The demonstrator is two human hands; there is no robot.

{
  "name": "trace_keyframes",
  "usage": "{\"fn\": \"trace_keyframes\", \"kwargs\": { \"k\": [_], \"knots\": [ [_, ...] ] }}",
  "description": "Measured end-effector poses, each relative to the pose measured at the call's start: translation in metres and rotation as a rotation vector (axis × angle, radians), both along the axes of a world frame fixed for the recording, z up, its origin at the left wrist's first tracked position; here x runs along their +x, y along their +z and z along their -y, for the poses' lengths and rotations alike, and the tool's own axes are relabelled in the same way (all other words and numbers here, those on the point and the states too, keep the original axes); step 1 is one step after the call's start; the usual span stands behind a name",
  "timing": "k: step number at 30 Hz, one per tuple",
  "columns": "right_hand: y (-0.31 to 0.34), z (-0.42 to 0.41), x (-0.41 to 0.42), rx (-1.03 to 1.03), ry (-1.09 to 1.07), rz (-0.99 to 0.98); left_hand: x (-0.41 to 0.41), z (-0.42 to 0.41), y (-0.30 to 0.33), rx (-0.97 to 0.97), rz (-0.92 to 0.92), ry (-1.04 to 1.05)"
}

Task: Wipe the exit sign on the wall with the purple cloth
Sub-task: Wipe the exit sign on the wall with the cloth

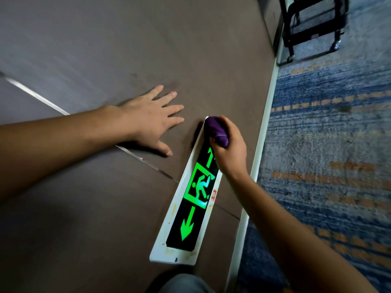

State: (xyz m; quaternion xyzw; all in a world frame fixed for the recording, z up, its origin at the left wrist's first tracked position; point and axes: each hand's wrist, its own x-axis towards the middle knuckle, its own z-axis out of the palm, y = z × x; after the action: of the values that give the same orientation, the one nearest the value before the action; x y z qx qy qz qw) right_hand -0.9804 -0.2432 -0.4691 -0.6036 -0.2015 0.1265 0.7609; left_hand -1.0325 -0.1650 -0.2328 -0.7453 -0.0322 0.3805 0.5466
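Note:
The exit sign [191, 199] is a long white-framed panel low on the brown wall, with a glowing green running figure and green arrows on black. My right hand [229, 149] is shut on a bunched purple cloth [216, 130] and presses it against the far end of the sign, covering that end and part of one arrow. My left hand [151, 121] lies flat on the wall to the left of the sign, fingers spread, holding nothing.
A white skirting strip [262, 132] runs along the wall's base beside blue and orange patterned carpet [330, 144]. A black wheeled metal cart [313, 28] stands on the carpet further along. A thin metal seam [36, 95] crosses the wall. My knee [186, 284] shows at the bottom.

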Motion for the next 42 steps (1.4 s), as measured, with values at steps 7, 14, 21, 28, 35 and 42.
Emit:
{"fn": "trace_keyframes", "kwargs": {
  "k": [7,14,21,28,35,42],
  "knots": [
    [-0.007,-0.002,-0.033,-0.083,0.146,0.183,0.012,0.004,0.0,0.014,-0.05,0.099],
    [-0.002,0.025,-0.084,-0.077,0.189,0.162,0.003,0.015,0.003,-0.033,-0.016,0.12],
    [0.01,0.043,-0.107,-0.165,0.24,0.191,-0.021,0.028,-0.007,-0.017,0.07,0.098],
    [0.008,0.047,-0.073,-0.11,0.294,0.252,-0.059,0.03,-0.011,0.029,0.092,0.029],
    [0.006,0.034,-0.047,-0.047,0.071,-0.036,-0.062,0.031,-0.018,0.016,0.104,0.023],
    [0.005,0.024,-0.07,-0.047,0.111,0.029,-0.057,0.031,-0.015,0.024,0.053,0.086]
  ]
}}
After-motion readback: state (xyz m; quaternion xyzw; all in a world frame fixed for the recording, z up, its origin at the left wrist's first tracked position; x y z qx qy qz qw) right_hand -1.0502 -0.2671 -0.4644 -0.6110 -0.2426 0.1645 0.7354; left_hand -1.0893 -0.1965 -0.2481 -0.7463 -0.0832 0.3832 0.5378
